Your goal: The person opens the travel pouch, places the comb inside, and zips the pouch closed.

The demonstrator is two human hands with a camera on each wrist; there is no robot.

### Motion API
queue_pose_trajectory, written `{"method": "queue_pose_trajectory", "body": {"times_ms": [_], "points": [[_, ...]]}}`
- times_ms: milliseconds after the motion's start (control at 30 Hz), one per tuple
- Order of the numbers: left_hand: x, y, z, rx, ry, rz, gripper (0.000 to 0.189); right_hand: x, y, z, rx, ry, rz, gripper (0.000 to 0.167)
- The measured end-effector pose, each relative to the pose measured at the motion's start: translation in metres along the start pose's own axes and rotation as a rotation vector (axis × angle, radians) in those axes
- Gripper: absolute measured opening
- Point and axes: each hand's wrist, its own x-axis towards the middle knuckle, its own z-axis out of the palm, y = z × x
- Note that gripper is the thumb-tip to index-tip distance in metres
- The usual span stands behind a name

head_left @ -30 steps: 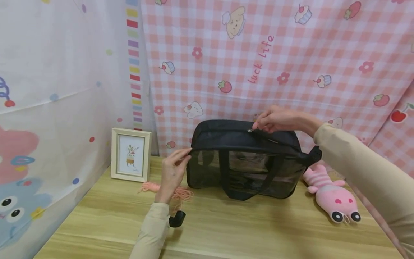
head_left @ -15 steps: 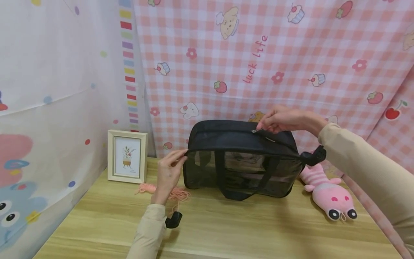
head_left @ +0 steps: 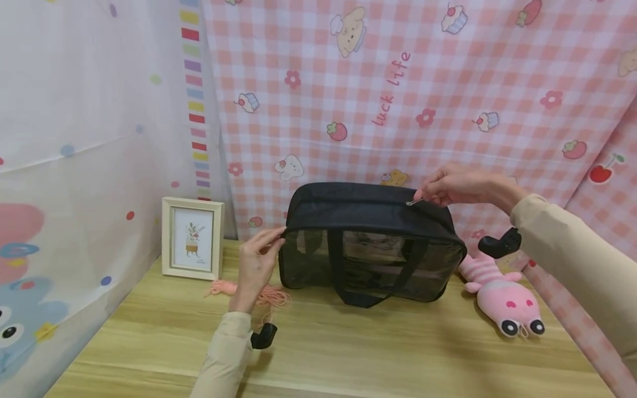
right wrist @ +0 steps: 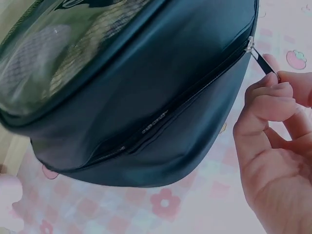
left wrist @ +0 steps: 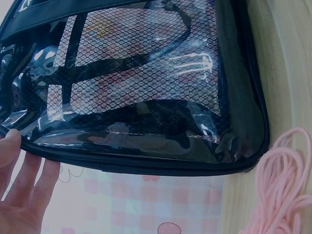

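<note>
A black bag (head_left: 308,214) with see-through sides and black strap handles stands upright on the wooden table. My right hand (head_left: 455,185) is at its top, pinching the metal zipper pull (head_left: 414,202) between thumb and curled fingers. In the right wrist view, the zipper pull (right wrist: 264,63) sticks out from its slider, and the zipper line runs on toward the bag's end, partly gaping. My left hand (head_left: 257,265) pinches the upper left corner of the bag. The left wrist view has the thumb (left wrist: 10,141) on one side of that edge and fingers on the other.
A framed picture (head_left: 168,237) stands at the back left. Coiled pink cord (head_left: 272,297) lies beside the bag's left end. To the right is a pink plush toy (head_left: 505,301) with big eyes. A checked cloth (head_left: 318,83) hangs close behind the bag.
My right hand has slid the zipper pull rightward along the bag's top. My left hand keeps its pinch on the left corner. The whole head view has shifted slightly.
</note>
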Motion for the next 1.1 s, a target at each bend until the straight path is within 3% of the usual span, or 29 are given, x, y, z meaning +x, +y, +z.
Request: {"method": "queue_pose_trajectory", "body": {"times_ms": [200, 400, 1100], "points": [[-0.002, 0.000, 0.000, 0.009, 0.007, -0.007, 0.024, -0.007, 0.013, -0.007, 0.015, -0.010, 0.009, 0.026], [-0.001, 0.000, 0.000, -0.005, 0.004, 0.003, 0.025, -0.018, 0.034, -0.017, 0.020, 0.030, 0.029, 0.029], [0.001, 0.003, 0.001, -0.008, 0.002, -0.004, 0.024, -0.047, 0.097, -0.031, 0.107, 0.039, -0.001, 0.027]]}}
